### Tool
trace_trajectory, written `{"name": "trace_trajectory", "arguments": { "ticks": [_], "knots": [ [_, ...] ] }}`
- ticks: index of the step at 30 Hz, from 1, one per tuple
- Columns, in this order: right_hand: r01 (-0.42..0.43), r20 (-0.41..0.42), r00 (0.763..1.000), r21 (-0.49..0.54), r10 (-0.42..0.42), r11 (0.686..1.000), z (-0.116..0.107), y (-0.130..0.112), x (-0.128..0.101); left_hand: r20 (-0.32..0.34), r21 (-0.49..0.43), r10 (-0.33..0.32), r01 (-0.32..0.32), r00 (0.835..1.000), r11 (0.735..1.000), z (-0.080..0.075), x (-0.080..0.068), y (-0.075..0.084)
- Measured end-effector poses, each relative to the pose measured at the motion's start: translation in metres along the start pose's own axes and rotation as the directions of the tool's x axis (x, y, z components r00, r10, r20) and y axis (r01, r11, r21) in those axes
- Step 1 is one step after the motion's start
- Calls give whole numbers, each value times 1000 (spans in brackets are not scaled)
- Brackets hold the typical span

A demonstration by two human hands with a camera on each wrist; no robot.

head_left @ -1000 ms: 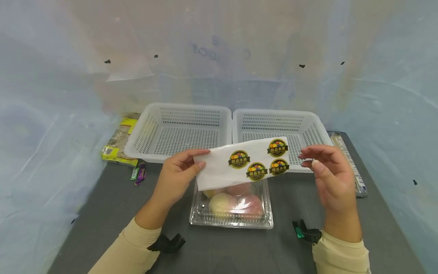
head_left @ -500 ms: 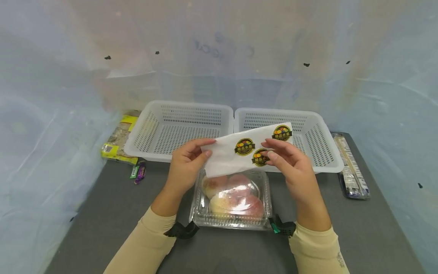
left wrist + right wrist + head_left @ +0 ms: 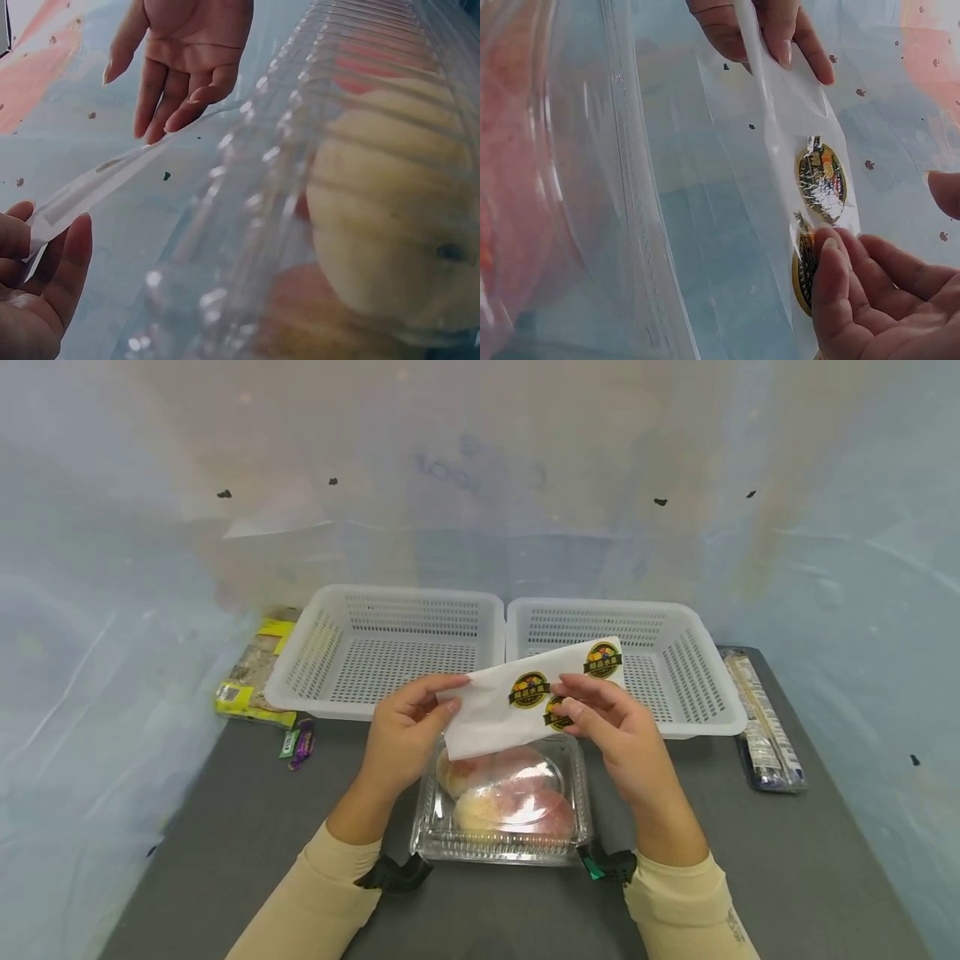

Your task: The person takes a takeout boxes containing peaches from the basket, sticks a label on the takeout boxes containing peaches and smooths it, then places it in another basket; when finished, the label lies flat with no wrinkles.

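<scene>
The sticker sheet [image 3: 525, 706] was a white glossy strip with round black-and-gold fruit labels, held tilted in the air above the clear fruit box [image 3: 504, 802]. The left hand [image 3: 405, 727] pinched its left end between thumb and fingers. The right hand [image 3: 615, 731] had curled fingertips [image 3: 832, 262] on one label.

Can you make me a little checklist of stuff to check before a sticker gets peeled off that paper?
1. Left hand pinches the sticker sheet at its end: ok.
2. Right hand fingertips on a sticker: ok.
3. Sticker edge lifted: cannot tell.
4. Clear fruit box shut, right under the sheet: ok.
5. Two white baskets behind, out of the way: ok.
</scene>
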State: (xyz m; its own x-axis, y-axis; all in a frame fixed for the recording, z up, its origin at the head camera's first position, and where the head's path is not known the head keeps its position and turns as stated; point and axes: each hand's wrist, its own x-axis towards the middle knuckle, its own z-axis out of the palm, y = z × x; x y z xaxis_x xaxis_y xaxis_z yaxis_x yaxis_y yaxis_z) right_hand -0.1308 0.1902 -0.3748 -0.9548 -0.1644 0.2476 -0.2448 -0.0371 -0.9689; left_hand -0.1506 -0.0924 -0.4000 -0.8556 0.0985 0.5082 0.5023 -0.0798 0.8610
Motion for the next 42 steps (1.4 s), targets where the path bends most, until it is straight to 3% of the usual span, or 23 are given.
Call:
{"name": "trace_trajectory", "arguments": {
  "ticks": [6, 17, 26, 36, 42],
  "knots": [
    [-5, 3, 1000, 44, 5, 999, 2, 1, 1, 14, -16, 7, -6, 1000, 1000, 0, -1, 0],
    [-53, -31, 998, -152, 49, 987, 9, 8, 1, 40, 0, 4, -4, 999, 1000, 3, -6, -2],
    [-80, -30, 997, -155, 76, 985, 11, 9, 2, 44, -12, -3, 4, 999, 1000, 6, -7, -2],
    [-71, -160, 986, -183, 42, 981, 19, 16, 4, 50, -18, -34, 35, 998, 999, 9, -7, 0],
    [-55, -180, 983, -211, 16, 976, 20, 15, 4, 18, -17, -61, 61, 998, 998, 9, -7, -1]
  ]
}}
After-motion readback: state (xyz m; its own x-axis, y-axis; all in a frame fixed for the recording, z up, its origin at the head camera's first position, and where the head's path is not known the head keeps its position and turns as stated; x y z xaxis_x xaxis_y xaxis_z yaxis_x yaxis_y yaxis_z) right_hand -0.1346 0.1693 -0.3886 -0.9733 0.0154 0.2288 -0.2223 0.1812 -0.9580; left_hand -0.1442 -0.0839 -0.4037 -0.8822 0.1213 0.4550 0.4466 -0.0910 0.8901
